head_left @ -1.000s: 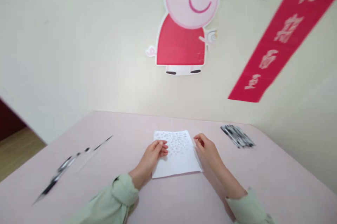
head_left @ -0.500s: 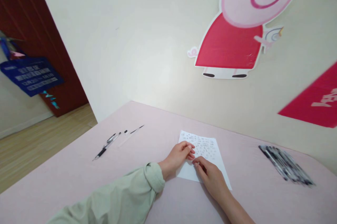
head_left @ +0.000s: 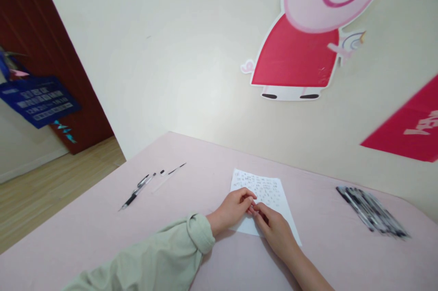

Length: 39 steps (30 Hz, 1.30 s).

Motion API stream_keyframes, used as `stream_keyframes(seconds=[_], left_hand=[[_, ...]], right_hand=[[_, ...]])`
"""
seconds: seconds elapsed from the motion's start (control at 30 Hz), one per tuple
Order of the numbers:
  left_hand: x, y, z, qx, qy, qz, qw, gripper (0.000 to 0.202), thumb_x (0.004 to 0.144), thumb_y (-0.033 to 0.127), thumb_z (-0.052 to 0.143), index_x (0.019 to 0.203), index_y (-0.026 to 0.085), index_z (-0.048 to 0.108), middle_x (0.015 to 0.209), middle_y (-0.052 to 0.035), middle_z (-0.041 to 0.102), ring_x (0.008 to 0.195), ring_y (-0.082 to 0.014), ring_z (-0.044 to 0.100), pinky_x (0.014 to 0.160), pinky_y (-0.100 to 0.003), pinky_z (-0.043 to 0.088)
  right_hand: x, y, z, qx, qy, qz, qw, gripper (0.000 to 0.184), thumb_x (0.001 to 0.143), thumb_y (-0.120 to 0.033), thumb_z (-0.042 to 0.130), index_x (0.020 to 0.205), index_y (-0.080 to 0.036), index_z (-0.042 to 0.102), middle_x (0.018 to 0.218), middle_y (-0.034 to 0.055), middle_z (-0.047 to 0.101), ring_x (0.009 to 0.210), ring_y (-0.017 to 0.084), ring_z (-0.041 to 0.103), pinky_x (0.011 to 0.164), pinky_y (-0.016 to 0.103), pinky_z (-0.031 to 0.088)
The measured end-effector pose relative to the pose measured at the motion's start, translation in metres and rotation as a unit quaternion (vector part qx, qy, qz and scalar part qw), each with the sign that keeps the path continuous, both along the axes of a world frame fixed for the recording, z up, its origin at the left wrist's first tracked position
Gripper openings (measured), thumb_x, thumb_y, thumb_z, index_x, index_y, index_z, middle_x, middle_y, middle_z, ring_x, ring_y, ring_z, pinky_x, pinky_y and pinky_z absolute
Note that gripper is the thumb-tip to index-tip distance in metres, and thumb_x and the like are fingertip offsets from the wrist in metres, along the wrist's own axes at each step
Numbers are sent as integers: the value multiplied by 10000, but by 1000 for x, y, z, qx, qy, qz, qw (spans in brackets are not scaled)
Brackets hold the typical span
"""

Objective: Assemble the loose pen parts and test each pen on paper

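Note:
A white sheet of paper (head_left: 273,190) covered with rows of handwriting lies on the pink tabletop. Over its lower half my left hand (head_left: 237,206) curls its fingers inward, thumb against fingertips. Facing it from the right, my right hand (head_left: 273,227) is closed in a pinch. The fingertips of both hands meet just above the paper. Whatever they pinch, if anything, is too small or hidden to make out.
Left on the pink table (head_left: 191,163) lie a pen with a black grip (head_left: 135,195), a small black cap (head_left: 162,171), a clear tube (head_left: 159,185) and a thin refill (head_left: 177,168). Several pens (head_left: 371,211) lie in a row at right. A wall (head_left: 178,76) rises behind.
My left hand has moved slightly right and down, bringing its fingertips against those of my right hand. The view has shifted a little; the paper and pens lie as before.

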<state>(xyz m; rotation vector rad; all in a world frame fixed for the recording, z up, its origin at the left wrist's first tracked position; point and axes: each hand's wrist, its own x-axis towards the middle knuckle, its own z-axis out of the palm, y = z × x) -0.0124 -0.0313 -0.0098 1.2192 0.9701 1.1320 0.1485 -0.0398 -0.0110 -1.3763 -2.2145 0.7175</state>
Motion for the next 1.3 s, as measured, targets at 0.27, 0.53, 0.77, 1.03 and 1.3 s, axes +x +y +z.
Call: stream_keyframes(seconds=[0.27, 0.53, 0.77, 1.03, 1.3], left_hand=[[0, 0, 0, -2, 13, 4, 1000, 145, 795, 212, 504, 881, 147, 601, 689, 7, 599, 605, -107, 578, 637, -266, 475], [-1, 0, 0, -1, 11, 4, 1000, 145, 795, 243, 521, 873, 158, 609, 657, 14, 596, 611, -117, 579, 642, -276, 475], [0, 0, -1, 2, 14, 1, 1000, 150, 800, 233, 508, 883, 151, 602, 639, 15, 584, 611, -117, 578, 650, -275, 469], [-1, -2, 0, 11, 23, 3, 1000, 155, 800, 251, 523, 890, 155, 605, 650, 16, 581, 598, -110, 552, 636, -266, 454], [-1, -6, -2, 28, 65, 12, 997, 159, 806, 231, 493, 894, 160, 605, 685, 6, 586, 632, -119, 548, 651, -262, 443]], right_hand=[[0, 0, 1, -11, 0, 4, 1000, 242, 914, -358, 385, 816, -238, 571, 752, 19, 650, 683, 191, 581, 621, 261, 399], [-1, 0, 3, -8, 12, 5, 1000, 274, 911, -402, 388, 802, -237, 577, 738, 25, 659, 664, 194, 586, 614, 263, 417], [0, 1, 2, -6, 5, 8, 1000, 241, 908, -354, 381, 807, -235, 564, 750, 20, 652, 686, 190, 587, 622, 262, 409], [0, 0, 4, 8, 6, 8, 1000, 216, 889, -298, 391, 797, -237, 577, 734, 6, 656, 654, 176, 578, 592, 252, 396], [1, 1, 3, -1, 11, 19, 1000, 230, 897, -316, 380, 811, -239, 578, 760, 9, 667, 692, 184, 597, 630, 253, 402]])
